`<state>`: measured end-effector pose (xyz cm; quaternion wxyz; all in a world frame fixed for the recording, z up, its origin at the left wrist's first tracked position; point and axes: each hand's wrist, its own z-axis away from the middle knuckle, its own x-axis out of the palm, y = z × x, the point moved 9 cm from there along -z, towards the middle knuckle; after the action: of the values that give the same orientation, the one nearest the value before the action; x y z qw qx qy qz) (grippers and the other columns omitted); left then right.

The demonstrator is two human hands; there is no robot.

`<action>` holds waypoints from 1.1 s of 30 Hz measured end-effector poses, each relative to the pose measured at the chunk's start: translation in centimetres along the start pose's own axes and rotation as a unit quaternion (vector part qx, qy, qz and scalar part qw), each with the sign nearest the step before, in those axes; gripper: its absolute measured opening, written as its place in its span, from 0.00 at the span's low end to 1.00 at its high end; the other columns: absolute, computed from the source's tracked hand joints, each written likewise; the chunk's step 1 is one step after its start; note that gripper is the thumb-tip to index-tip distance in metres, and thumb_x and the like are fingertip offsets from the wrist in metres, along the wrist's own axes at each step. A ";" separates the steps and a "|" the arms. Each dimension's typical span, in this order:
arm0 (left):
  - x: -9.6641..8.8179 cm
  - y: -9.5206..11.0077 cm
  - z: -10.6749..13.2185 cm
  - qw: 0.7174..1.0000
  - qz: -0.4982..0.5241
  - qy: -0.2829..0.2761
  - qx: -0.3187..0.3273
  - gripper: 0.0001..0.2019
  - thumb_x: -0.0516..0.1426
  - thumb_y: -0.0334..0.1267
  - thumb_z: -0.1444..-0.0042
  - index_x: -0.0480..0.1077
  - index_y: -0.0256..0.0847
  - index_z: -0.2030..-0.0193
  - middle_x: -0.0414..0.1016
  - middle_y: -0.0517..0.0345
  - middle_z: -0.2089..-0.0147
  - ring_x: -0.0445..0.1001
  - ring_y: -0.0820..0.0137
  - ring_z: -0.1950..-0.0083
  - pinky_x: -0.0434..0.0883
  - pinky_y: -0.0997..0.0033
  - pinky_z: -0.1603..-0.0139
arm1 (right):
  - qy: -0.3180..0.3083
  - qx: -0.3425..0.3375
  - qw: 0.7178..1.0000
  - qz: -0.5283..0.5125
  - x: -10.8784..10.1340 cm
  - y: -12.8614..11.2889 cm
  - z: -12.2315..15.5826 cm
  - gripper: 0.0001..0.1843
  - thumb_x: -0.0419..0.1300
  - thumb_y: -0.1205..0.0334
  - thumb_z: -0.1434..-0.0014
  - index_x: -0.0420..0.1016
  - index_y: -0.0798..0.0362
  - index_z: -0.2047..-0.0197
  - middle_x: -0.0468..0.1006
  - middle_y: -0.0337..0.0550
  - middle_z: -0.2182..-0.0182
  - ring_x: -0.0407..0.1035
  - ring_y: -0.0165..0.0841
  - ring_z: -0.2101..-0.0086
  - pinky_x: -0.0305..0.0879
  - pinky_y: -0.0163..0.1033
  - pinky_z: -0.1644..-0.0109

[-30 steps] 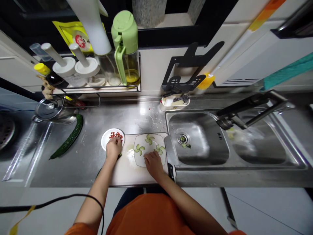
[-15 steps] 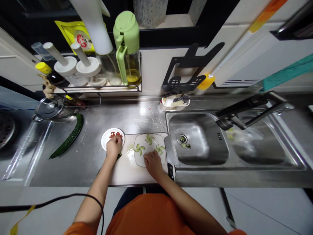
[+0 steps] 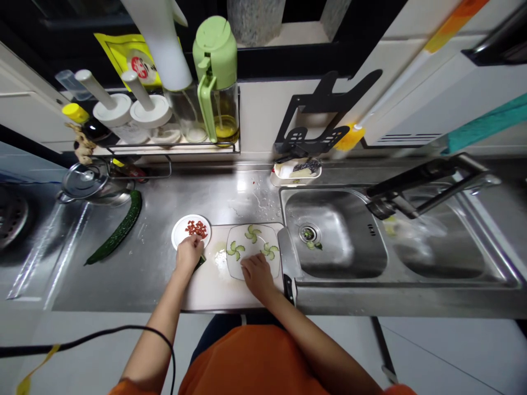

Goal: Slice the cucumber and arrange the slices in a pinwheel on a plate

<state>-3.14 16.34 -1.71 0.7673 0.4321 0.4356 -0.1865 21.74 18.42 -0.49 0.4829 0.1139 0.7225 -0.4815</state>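
Note:
My left hand (image 3: pixel 189 252) is closed in a pinch at the near edge of a small white plate (image 3: pixel 177 232). Whatever is between its fingertips, if anything, is too small to make out. Chopped red pieces (image 3: pixel 196 228) lie on that plate. My right hand (image 3: pixel 257 274) rests over the near part of a clear square plate (image 3: pixel 234 271), fingers loosely bent and nothing visible in them. Curved green slices sit there in three pinwheel shapes, one of them a pinwheel (image 3: pixel 252 233) at the back. Under the clear plate is a white cutting board (image 3: pixel 209 293). A dark green piece (image 3: pixel 200 261) lies beside my left hand.
A cleaver (image 3: pixel 289 255) lies at the board's right edge, beside the double sink (image 3: pixel 337 274) with its faucet (image 3: pixel 415 186). A whole cucumber (image 3: pixel 119 230) and a lidded pot (image 3: pixel 85 181) are at left. An oil bottle (image 3: pixel 216 82) and jars stand on the rack behind.
My left hand has drawn back slightly toward me from the red pieces, uncovering more of them. My right hand has stayed in place on the clear plate.

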 end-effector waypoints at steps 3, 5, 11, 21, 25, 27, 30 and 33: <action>-0.1 -0.2 0.0 1.000 0.003 0.018 -0.006 0.09 0.53 0.40 0.49 0.73 0.43 0.64 0.76 0.58 0.68 0.72 0.70 0.68 0.66 0.73 0.64 | -0.005 -0.002 1.000 0.006 0.1 0.0 0.1 0.08 0.55 0.69 0.42 0.76 0.53 0.64 0.74 0.44 0.68 0.60 0.38 0.62 0.56 0.41 0.55; 0.0 -0.3 -0.1 1.000 0.010 0.025 -0.005 0.10 0.53 0.40 0.49 0.74 0.43 0.62 0.77 0.57 0.66 0.73 0.69 0.66 0.67 0.72 0.62 | -0.004 -0.004 1.000 0.007 0.0 -0.1 0.1 0.08 0.55 0.69 0.43 0.76 0.53 0.64 0.74 0.44 0.68 0.60 0.37 0.62 0.56 0.41 0.55; 0.7 -0.4 -0.6 0.999 0.005 0.040 0.018 0.11 0.53 0.40 0.47 0.75 0.43 0.61 0.78 0.54 0.60 0.75 0.66 0.59 0.68 0.70 0.55 | 0.000 -0.004 1.000 0.005 -0.1 0.0 0.3 0.08 0.55 0.69 0.42 0.76 0.53 0.64 0.74 0.44 0.68 0.60 0.37 0.62 0.56 0.41 0.55; -0.7 0.5 0.1 0.998 0.025 0.049 -0.023 0.07 0.54 0.41 0.50 0.71 0.43 0.69 0.75 0.62 0.73 0.71 0.72 0.71 0.66 0.75 0.64 | -0.003 -0.003 1.000 -0.002 -0.3 0.0 0.3 0.08 0.55 0.69 0.42 0.75 0.53 0.64 0.74 0.43 0.68 0.60 0.37 0.62 0.56 0.41 0.54; -0.8 -1.0 0.0 0.994 0.065 0.059 -0.062 0.08 0.56 0.43 0.52 0.72 0.43 0.69 0.75 0.62 0.73 0.71 0.73 0.71 0.66 0.76 0.64 | -0.004 -0.007 1.000 0.002 -0.3 0.0 0.2 0.08 0.55 0.69 0.42 0.75 0.53 0.64 0.73 0.43 0.69 0.60 0.37 0.61 0.57 0.41 0.54; -0.7 -2.3 -0.2 0.989 0.100 0.066 -0.086 0.10 0.57 0.44 0.54 0.73 0.42 0.67 0.76 0.62 0.72 0.71 0.72 0.70 0.66 0.76 0.65 | -0.006 -0.009 1.000 0.003 -0.2 0.0 0.2 0.08 0.55 0.69 0.42 0.75 0.53 0.64 0.73 0.43 0.69 0.60 0.37 0.61 0.57 0.41 0.53; -0.1 -3.8 -0.4 0.975 0.179 0.062 -0.120 0.14 0.58 0.45 0.57 0.74 0.40 0.64 0.75 0.61 0.72 0.70 0.74 0.73 0.65 0.77 0.69 | -0.009 -0.006 1.000 -0.001 0.0 0.1 0.2 0.08 0.55 0.69 0.42 0.75 0.52 0.64 0.73 0.43 0.69 0.60 0.37 0.61 0.57 0.41 0.53; 0.8 -3.7 -0.1 0.945 0.292 0.033 -0.143 0.17 0.59 0.44 0.59 0.74 0.38 0.62 0.75 0.61 0.73 0.67 0.76 0.76 0.63 0.78 0.73 | -0.005 0.003 1.000 -0.012 -0.1 0.3 0.0 0.08 0.55 0.69 0.42 0.75 0.53 0.64 0.74 0.43 0.69 0.60 0.38 0.61 0.57 0.41 0.54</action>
<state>-5.19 14.44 -4.28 0.8271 0.4318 0.3374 0.1250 21.98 18.65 -0.57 0.4805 0.1040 0.7198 -0.4901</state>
